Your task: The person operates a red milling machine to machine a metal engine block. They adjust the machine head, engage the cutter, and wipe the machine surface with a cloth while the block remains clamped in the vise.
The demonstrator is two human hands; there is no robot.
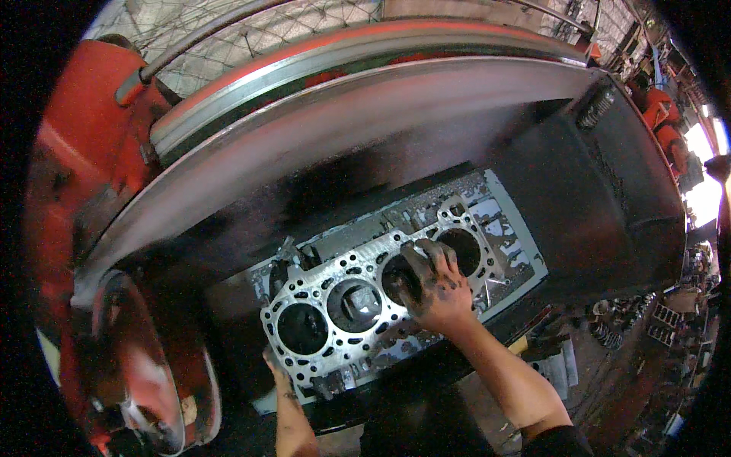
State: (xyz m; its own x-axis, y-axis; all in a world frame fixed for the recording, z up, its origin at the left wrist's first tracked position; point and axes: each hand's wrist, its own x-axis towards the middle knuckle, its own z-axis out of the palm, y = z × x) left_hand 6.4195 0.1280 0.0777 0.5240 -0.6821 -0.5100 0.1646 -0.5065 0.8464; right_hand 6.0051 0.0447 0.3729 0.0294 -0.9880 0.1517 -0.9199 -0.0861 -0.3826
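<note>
A metal engine block (358, 259) lies with its machined top face up, showing a row of several round cylinder bores. Inside the second bore from the left, a piston crown (358, 305) seems to show. My right hand (440, 293), blackened with grease, grips the block near its right end, with fingers bent over the deck between the two right-hand bores; some fingertips are hidden. Against the block's lower left end, my left hand (283, 385) holds the edge, and most of its fingers are out of sight. Under the block is a wet, dirty grey plate (525, 247).
A dark machine bed or tub (609, 183) surrounds the block. Behind it runs a curved rim (350, 57) in red and silver. Red machine housing (99, 122) and a round red wheel-like part (152, 365) stand at left. Metal engine parts (662, 324) lie on the floor at right.
</note>
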